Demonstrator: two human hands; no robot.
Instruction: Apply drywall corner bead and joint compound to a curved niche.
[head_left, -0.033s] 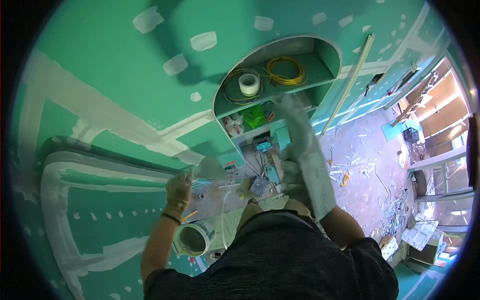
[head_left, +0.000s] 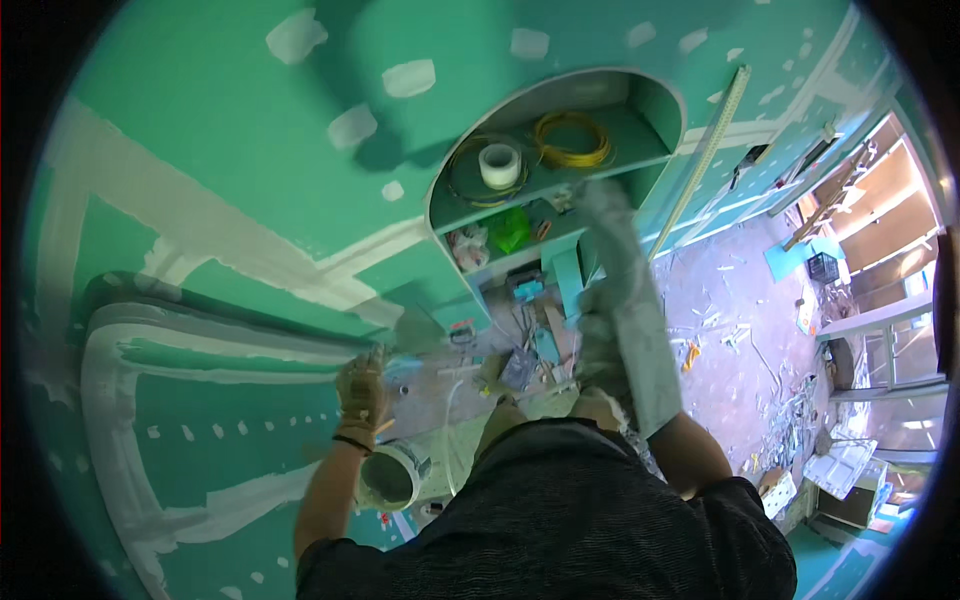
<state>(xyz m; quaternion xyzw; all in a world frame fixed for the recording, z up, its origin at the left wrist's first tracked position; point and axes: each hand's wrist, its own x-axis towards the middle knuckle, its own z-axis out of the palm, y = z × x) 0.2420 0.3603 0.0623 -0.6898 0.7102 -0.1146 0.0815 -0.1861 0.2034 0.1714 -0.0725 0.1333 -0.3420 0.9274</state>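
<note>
My left hand (head_left: 362, 388), in a tan work glove, is closed around a putty knife (head_left: 418, 328). Its broad blade, blurred by motion, points up and right in front of the green wall. On the right, my gloved right hand (head_left: 600, 335) grips a long, grey, flat trowel-like tool (head_left: 645, 350) smeared with compound; its exact kind is unclear. That tool stands lengthwise from my forearm up toward the shelves, and its far end is blurred. Below my left hand sits a bucket (head_left: 390, 478) with pale grey residue inside.
An arched niche (head_left: 640, 150) holds a yellow cable coil (head_left: 585, 145), a white roll (head_left: 499, 166) and a green bag (head_left: 511, 230). A long perforated strip (head_left: 705, 150) leans against the wall. Debris (head_left: 790, 415) litters the floor; a black crate (head_left: 823, 267) stands farther right.
My left hand and the putty knife have shifted slightly down and right. The long tool in my right hand has moved a little to the right and down.
</note>
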